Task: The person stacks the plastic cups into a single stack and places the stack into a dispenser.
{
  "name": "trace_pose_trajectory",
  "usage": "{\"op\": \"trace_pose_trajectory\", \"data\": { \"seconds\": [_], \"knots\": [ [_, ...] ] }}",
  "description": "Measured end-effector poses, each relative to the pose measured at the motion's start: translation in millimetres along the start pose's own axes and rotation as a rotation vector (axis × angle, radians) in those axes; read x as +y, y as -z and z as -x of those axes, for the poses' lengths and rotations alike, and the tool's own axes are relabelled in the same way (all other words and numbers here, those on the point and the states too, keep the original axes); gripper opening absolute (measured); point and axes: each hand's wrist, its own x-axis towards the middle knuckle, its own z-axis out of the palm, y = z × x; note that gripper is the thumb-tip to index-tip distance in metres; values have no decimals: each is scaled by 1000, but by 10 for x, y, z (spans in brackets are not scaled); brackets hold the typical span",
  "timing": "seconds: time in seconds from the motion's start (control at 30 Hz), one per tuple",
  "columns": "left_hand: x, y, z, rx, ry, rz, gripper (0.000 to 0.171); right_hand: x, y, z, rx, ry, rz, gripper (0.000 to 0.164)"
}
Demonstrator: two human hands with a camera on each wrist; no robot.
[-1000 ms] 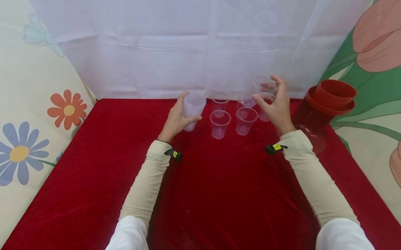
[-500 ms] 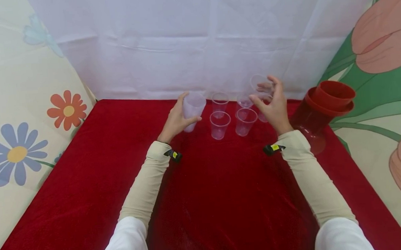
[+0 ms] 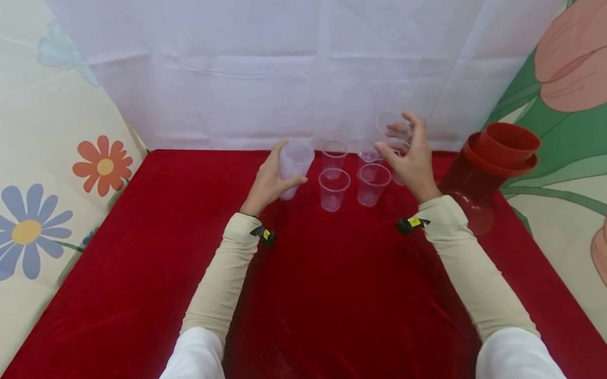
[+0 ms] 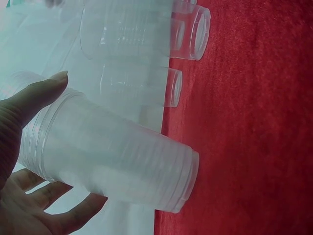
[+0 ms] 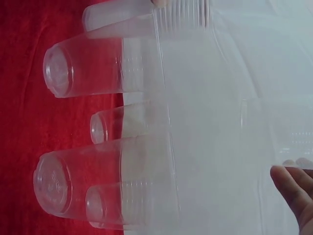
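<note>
Stacked clear cups, left of the frame's centre in the head view, sit in the left hand, whose thumb and fingers are spread around the upper part of the stack; it leans, and whether its base touches the red tabletop cannot be told. Right of centre, the right hand is part-curled, thumb and fingers gripping a single clear cup above the others. Between the two hands, more clear cups stand upright in rows: a front-left cup and a front-right cup nearer the person, overlapping the view of a rear-left cup and a rear-right cup. Another piece of clear plastic shows behind the right hand, mostly hidden. Just beyond that hand, toward the right of the frame, a large red container rises at the tabletop's far end, close to the right arm. White cloth hangs across the top of the frame, and flower-printed panels flank it at the left and right edges.
</note>
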Motion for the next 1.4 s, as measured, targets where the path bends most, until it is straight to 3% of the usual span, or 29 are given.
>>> {"op": "trace_pose_trajectory", "data": {
  "seconds": [0.37, 0.6, 0.9, 1.4],
  "knots": [
    [3, 0, -2, 1, 7, -2, 96, -47, -59, -27, -15, 4, 11, 72],
    [15, 7, -12, 0, -10, -19, 96, -78, -90, -38, -23, -38, 13, 72],
    [34, -2, -15, -4, -11, -8, 96, -69, -161, -62, -22, 33, -63, 71],
    [24, -2, -3, 0, -28, -17, 97, -39, -230, -67, -41, 31, -63, 71]
  ]
}}
